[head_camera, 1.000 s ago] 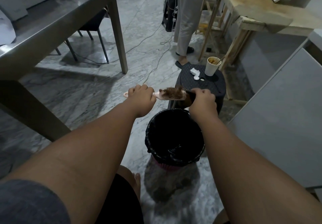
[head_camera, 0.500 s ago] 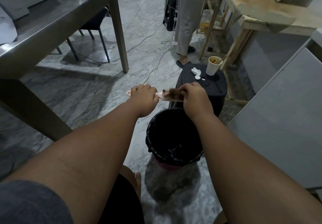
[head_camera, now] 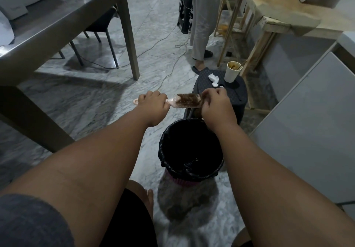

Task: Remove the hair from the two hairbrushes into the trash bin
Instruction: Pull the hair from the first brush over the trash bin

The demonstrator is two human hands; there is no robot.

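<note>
My left hand point(head_camera: 152, 103) grips the handle of a pink hairbrush point(head_camera: 177, 103), held level above the far rim of the trash bin point(head_camera: 167, 146), which is lined with a black bag. A clump of brown hair point(head_camera: 189, 99) covers the right part of the bristles; the left part shows bare. My right hand point(head_camera: 216, 105) is at the brush's tip, fingers pinched on that hair. A second hairbrush is not in view.
Just behind the bin stands a dark stool point(head_camera: 236, 93) carrying a paper cup point(head_camera: 232, 72) and crumpled white tissue point(head_camera: 213, 79). A grey metal table point(head_camera: 63, 22) is at left, a grey cabinet point(head_camera: 311, 127) at right. A person's legs point(head_camera: 203, 22) and cables point(head_camera: 169, 73) are on the floor beyond.
My right hand slid left over the bristles, then back right to the brush tip, dragging the hair clump rightward and baring the left bristles. The left hand held the handle steady.
</note>
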